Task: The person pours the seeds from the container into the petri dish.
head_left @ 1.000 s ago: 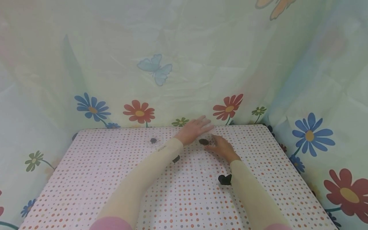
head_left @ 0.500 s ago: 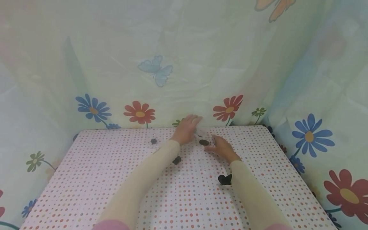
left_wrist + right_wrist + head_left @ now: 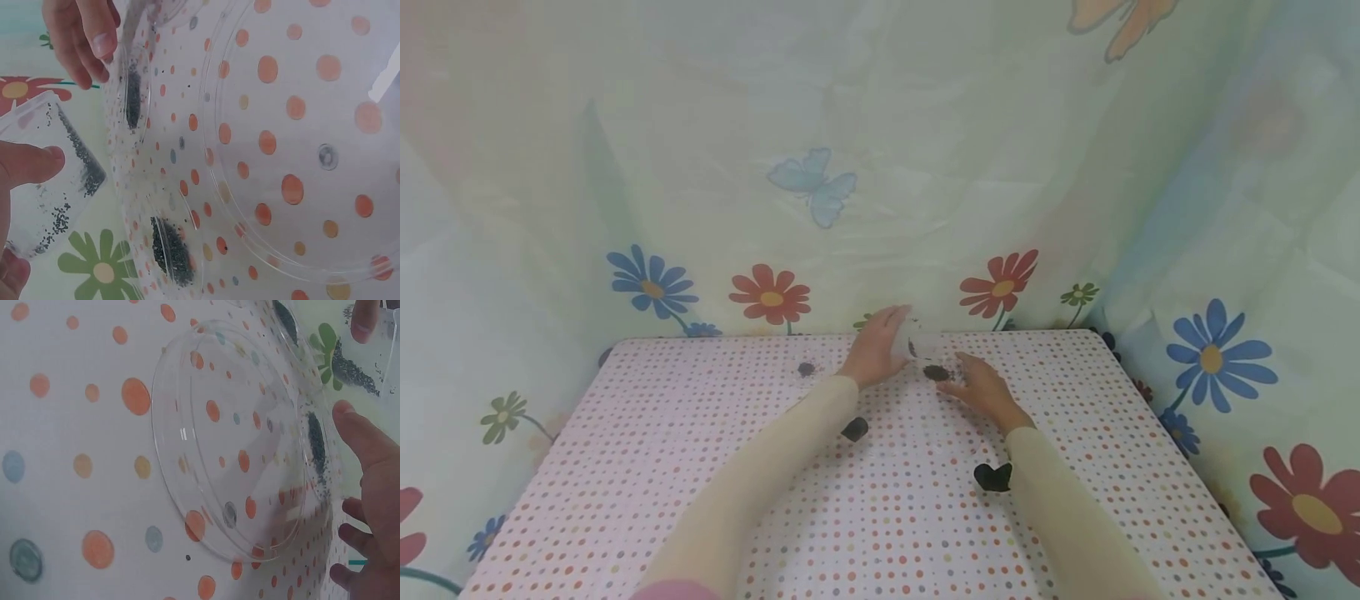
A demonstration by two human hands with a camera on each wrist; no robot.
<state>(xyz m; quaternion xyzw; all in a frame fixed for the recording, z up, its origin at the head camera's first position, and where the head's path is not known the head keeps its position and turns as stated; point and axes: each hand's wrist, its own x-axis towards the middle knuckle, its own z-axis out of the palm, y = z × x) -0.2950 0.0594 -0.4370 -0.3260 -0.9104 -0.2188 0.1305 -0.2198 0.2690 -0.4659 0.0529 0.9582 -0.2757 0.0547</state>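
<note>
My left hand (image 3: 874, 346) holds a clear, flat-sided container (image 3: 22, 119) with dark granules gathered along its edges. Its thumb presses the near face in the left wrist view. The container is tilted above a small clear dish (image 3: 149, 94), which bears a dark heap of granules (image 3: 937, 372). Beside that dish lies my right hand (image 3: 988, 387), thumb and fingers apart; whether they touch the rim is hard to tell. A second clear dish (image 3: 199, 231) with a smaller dark heap (image 3: 806, 368) sits left of my left hand.
A wide, clear round dish (image 3: 156, 406) lies nearer on the dotted table cover (image 3: 880, 517). Black pieces (image 3: 992, 477) show beside the sleeves. Flower-printed cloth (image 3: 880, 233) hangs behind and beside the table.
My left hand has drawn back slightly left and turned; its spread fingers have closed in around the clear container, which now stands more tilted into view. My right hand has stayed by the dish.
</note>
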